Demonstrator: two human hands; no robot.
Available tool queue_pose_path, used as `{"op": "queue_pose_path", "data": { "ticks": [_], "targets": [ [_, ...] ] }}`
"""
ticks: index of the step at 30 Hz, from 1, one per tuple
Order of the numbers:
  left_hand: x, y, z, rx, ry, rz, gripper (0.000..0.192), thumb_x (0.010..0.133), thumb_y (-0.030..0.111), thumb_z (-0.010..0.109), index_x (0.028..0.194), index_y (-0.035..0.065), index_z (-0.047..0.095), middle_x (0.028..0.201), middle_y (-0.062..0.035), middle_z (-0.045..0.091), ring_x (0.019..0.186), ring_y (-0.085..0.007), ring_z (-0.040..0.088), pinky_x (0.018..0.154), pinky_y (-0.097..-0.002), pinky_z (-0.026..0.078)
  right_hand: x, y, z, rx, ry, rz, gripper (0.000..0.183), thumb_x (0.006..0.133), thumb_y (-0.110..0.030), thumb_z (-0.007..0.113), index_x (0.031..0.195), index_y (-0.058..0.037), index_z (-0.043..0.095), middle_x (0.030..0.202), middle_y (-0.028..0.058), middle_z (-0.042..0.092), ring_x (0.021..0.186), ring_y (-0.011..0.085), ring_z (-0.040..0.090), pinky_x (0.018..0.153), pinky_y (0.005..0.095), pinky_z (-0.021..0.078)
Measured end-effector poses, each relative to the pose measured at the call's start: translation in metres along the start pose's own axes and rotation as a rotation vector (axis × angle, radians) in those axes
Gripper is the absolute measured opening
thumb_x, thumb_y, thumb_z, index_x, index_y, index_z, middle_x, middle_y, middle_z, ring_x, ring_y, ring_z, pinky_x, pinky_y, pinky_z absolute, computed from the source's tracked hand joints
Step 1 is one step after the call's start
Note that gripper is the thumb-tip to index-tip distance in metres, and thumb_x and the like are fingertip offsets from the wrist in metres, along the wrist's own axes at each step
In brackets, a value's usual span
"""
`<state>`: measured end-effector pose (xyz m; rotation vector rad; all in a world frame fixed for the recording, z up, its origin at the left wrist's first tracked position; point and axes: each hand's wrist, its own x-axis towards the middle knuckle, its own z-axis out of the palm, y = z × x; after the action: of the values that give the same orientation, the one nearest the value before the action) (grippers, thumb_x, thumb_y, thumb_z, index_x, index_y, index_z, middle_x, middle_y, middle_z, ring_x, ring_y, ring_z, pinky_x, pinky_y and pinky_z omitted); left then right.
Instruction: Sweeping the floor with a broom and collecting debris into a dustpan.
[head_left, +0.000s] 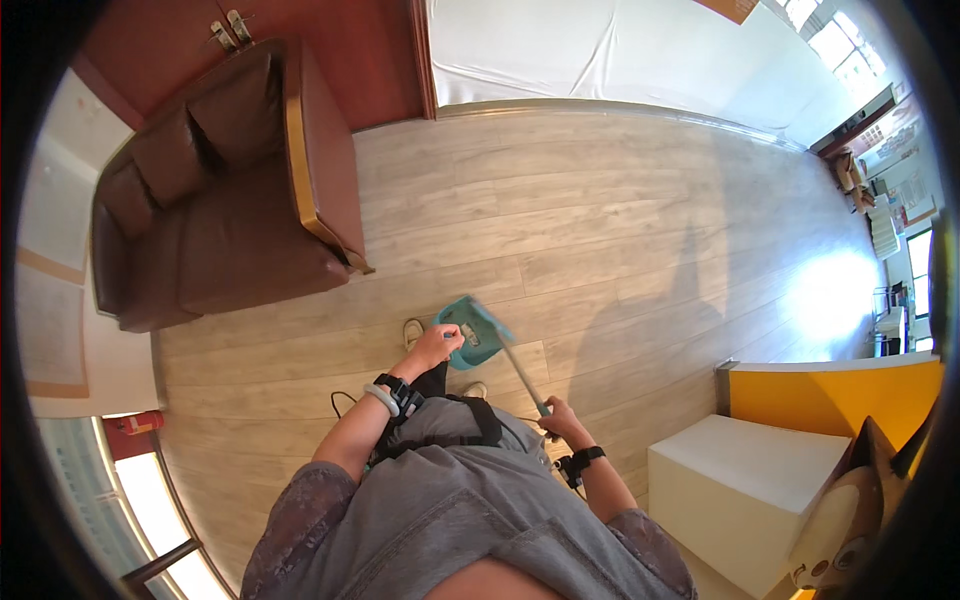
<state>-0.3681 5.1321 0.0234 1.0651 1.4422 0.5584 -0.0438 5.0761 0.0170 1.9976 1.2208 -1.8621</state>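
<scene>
My left hand is closed in front of me, over the near left side of a teal dustpan. Whatever handle it grips is mostly hidden by the fist. Some small pale debris shows in the pan. My right hand is wrapped around the grey stick of a broom, low at my right side. The stick slants up and left to the broom's teal head, which lies over the pan's right part and looks a little blurred. Both wrists wear black straps.
A brown leather sofa stands at the left on the wood-look floor. At the lower right are a white box, a yellow partition and a cartoon-like figure. A fire extinguisher is at the lower left.
</scene>
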Motion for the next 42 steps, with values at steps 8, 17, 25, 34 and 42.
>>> {"op": "queue_pose_path", "data": {
  "ticks": [8,17,25,34,42],
  "targets": [
    [0.010,0.016,-0.023,0.096,-0.024,-0.033,0.029,0.082,0.033,0.050,0.075,0.0066,0.060,0.062,-0.0050,0.061,0.049,-0.0161,0.057,0.051,-0.0293,0.043,-0.015,0.017,-0.020,0.495,0.103,0.108,0.044,0.064,0.008,0.054,0.108,0.0005,0.050,0.058,0.0111,0.053,0.040,0.0171,0.049,0.034,0.0292,0.0365],
    [0.021,0.019,-0.084,0.072,0.116,-0.010,0.030,0.083,0.032,0.050,0.077,0.0043,0.061,0.064,-0.0139,0.059,0.062,-0.0271,0.059,0.056,-0.0344,0.043,0.046,-0.060,-0.020,0.397,0.375,0.056,0.049,0.066,0.004,0.053,0.113,0.0035,0.041,0.057,0.0097,0.050,0.040,0.0171,0.048,0.034,0.0300,0.0388],
    [0.059,-0.003,-0.127,0.069,0.107,0.056,0.028,0.079,0.029,0.052,0.074,0.0017,0.057,0.065,-0.0154,0.056,0.063,-0.0292,0.055,0.059,-0.0359,0.041,0.105,-0.130,0.052,-0.041,0.395,0.082,0.041,0.066,0.000,0.057,0.107,-0.0003,0.048,0.062,0.0125,0.056,0.049,0.0218,0.058,0.040,0.0355,0.0486],
    [0.084,-0.006,-0.169,-0.003,0.193,0.165,0.028,0.079,0.027,0.053,0.071,0.0003,0.053,0.055,-0.0136,0.048,0.053,-0.0235,0.049,0.054,-0.0346,0.038,0.057,-0.166,0.053,0.359,0.148,0.091,0.043,0.066,0.006,0.055,0.108,0.0012,0.048,0.055,0.0083,0.050,0.039,0.0146,0.047,0.033,0.0270,0.0345],
    [0.090,-0.013,-0.237,0.060,0.079,0.101,0.027,0.079,0.026,0.051,0.068,0.0017,0.054,0.056,-0.0095,0.051,0.052,-0.0183,0.048,0.053,-0.0328,0.038,0.106,-0.202,0.025,0.512,0.236,0.004,0.048,0.067,0.007,0.054,0.113,0.0074,0.040,0.060,0.0111,0.052,0.041,0.0161,0.048,0.034,0.0288,0.0381]
  ]
}}
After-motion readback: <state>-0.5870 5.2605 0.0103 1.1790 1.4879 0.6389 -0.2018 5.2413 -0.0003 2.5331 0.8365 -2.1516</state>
